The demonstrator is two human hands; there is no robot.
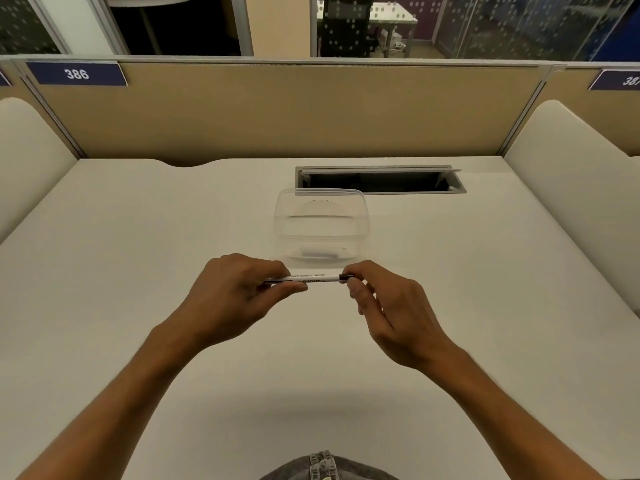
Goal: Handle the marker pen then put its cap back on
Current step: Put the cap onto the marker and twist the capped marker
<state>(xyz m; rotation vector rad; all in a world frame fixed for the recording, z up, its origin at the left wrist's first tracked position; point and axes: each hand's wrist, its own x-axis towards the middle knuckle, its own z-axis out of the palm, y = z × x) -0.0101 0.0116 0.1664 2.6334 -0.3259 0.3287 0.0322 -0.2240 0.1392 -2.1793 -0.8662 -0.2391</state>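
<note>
**Inspector:** Cubicle station, beige partition (277, 109) behind, plate numbered 386 (77, 74) upper left. White worktop (138, 254) with an open cable hatch (381, 181) at the rear. Report the hands.

**Assistant:** Left hand (235, 292) is curled round the marker pen (311, 279), thumb along the underside of the barrel, fingers over the top. Right hand (388, 306) pinches the dark piece at the pen's right end, which I take for the cap (345, 277).

**Inspector:** Location of the pen?

**Assistant:** Held level, raised off the worktop as far as I can judge, between both hands, just in front of a clear plastic container (322, 230).

**Inspector:** Why that grip?

**Assistant:** My reading: the left hand steadies the barrel, so the right can work the cap along the pen's axis. Holding it horizontal keeps both ends in sight.

**Inspector:** Cap seated or coming off?

**Assistant:** Cannot tell. The dark end meets the white barrel with no visible gap, but the fingertips cover most of it.

**Inspector:** The container?

**Assistant:** Its lid (329, 192) appears propped against the far side. Something dark and blurred lies inside; unidentifiable. Probably the pen's storage, though that is inference.

**Inspector:** Risk?

**Assistant:** A misaligned push could skew the cap, or ink the fingers if the tip is bare.
</note>
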